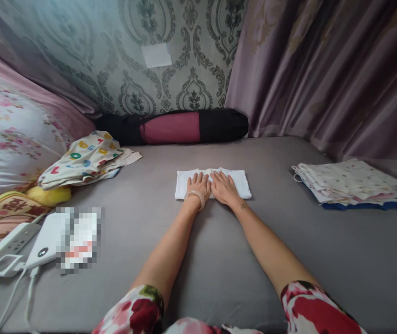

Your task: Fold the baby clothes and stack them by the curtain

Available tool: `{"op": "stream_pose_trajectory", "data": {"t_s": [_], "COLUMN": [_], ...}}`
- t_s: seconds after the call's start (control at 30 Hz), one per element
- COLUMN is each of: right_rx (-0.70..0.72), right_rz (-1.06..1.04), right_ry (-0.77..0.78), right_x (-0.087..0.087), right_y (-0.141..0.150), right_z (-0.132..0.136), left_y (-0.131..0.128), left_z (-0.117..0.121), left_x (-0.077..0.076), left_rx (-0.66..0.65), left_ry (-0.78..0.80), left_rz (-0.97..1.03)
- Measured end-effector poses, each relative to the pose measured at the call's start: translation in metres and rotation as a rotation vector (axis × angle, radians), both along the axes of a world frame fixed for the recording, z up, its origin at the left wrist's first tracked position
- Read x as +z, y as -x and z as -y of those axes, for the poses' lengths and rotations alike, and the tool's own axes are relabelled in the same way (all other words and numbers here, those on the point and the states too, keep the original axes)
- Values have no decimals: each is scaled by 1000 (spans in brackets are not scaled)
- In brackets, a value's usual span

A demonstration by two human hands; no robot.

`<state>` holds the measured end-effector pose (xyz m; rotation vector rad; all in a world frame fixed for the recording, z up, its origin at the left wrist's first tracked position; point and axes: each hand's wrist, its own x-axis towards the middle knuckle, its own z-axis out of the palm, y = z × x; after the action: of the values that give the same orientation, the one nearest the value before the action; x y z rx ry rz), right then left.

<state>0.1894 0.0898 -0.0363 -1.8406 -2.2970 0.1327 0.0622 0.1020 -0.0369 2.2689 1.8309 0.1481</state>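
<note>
A white folded cloth point(242, 183) lies flat on the grey sheet point(132, 222), its long side running left to right. My left hand point(198, 187), with a bangle at the wrist, rests palm down on the cloth's middle, fingers stretched out. Right beside it, my right hand point(224, 188) presses flat on the same cloth, its fingers also extended. The fingertips of both hands come near the cloth's far edge. Neither hand grips anything. The cloth's near middle is hidden under the palms.
A folded stack of cloths point(351, 181) sits at right, a letter-print cloth point(83, 160) at left. A long black and maroon bag point(170, 127) lies against the wall. Left front are a power strip point(13, 246), a white power bank point(50, 239) with cables, and a blurred item point(81, 239).
</note>
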Motion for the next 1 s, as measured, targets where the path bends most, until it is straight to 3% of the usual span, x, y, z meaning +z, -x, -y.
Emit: {"op": "stream_pose_trajectory", "data": {"t_s": [0.63,1.0], "right_rx": [-266,-370], "right_rz": [35,19], "right_ry": [6,-1], "right_x": [-10,-10], "right_y": [-29,-47], "right_z": [-3,-1], "left_y": [32,56], "left_z": [-5,-10], "left_x": [-4,-7], "left_rx": [251,308], "left_ry": [-13,20], "left_rz": [-28,-6]}}
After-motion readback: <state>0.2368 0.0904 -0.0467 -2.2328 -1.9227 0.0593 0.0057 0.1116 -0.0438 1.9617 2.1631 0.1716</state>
